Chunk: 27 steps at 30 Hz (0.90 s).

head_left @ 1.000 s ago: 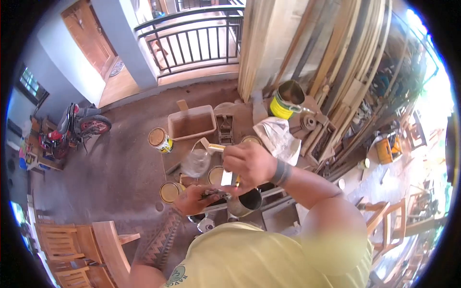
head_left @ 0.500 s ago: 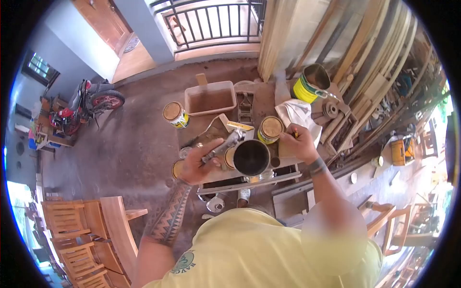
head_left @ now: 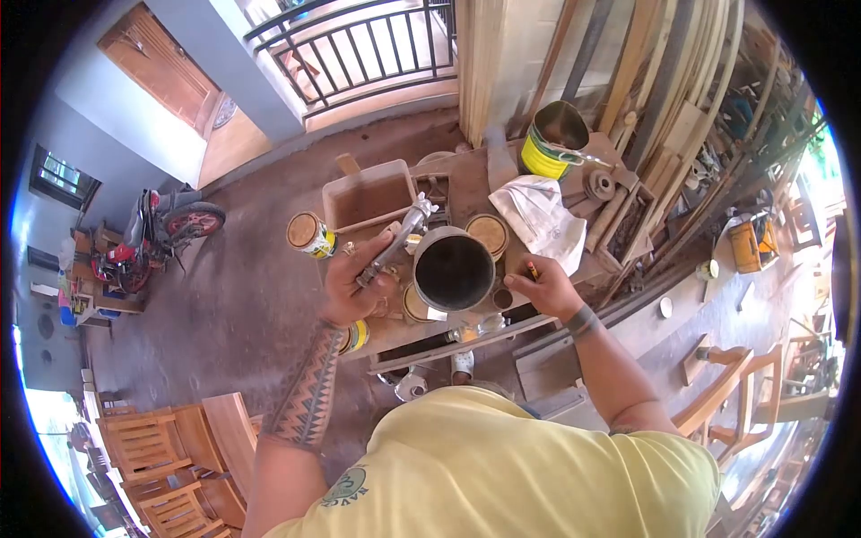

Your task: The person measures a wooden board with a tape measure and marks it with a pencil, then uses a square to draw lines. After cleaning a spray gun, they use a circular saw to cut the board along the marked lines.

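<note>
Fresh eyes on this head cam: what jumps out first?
Probably the dark-mouthed cup, mid-picture between the left hand, which grips a metal tool, and the right hand. Next, the bright yellow bucket beyond the white cloth, upper right. Then the red motorbike, off at far left.

— What is the pose?
— From the torso [head_left: 511,457], left grip [head_left: 360,276] at eleven o'clock, fingers curled closed; right grip [head_left: 549,289] at one, thumb against bent fingers.
— Marks?
— Left forearm [head_left: 307,386], zigzag-patterned; right wrist [head_left: 584,321], dark-banded.
</note>
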Each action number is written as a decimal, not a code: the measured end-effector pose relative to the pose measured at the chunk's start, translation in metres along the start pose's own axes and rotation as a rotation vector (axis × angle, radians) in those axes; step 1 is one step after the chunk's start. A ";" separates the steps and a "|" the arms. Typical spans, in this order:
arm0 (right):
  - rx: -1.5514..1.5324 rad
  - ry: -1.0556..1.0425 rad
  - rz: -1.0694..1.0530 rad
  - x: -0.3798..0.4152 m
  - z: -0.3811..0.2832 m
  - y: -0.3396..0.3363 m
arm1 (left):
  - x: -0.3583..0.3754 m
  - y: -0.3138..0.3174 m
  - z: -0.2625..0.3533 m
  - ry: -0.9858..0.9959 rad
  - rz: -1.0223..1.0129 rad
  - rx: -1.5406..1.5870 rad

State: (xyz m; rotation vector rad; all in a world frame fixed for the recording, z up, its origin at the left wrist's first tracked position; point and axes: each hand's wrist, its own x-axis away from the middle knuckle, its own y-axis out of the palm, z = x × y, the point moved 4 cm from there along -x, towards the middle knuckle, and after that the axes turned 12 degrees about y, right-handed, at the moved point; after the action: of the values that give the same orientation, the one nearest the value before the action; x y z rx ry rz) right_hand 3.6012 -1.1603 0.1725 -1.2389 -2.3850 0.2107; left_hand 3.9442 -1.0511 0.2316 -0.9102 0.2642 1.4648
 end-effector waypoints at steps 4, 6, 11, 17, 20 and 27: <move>-0.030 0.028 -0.010 0.000 0.015 -0.002 | -0.020 -0.002 0.007 -0.052 -0.026 -0.027; -0.002 0.043 -0.008 0.000 0.020 -0.003 | -0.038 -0.005 0.011 0.040 -0.103 -0.170; 0.042 0.041 0.031 0.012 0.022 -0.007 | -0.094 -0.011 0.010 -0.165 -0.215 -0.267; 0.071 -0.020 0.042 0.038 0.066 -0.005 | -0.194 0.012 -0.026 0.030 -0.256 -0.446; 0.144 0.090 0.035 0.065 0.078 -0.009 | -0.250 0.048 -0.031 0.099 -0.386 -0.608; 0.183 0.158 0.083 0.112 0.133 0.008 | -0.322 0.155 -0.097 0.381 -0.687 -0.998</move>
State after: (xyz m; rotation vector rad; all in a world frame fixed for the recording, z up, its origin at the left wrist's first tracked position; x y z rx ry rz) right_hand 3.4912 -1.0568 0.0866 -1.2221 -2.1305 0.3364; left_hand 3.7904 -1.3747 0.3254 -1.8562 -0.5282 0.7064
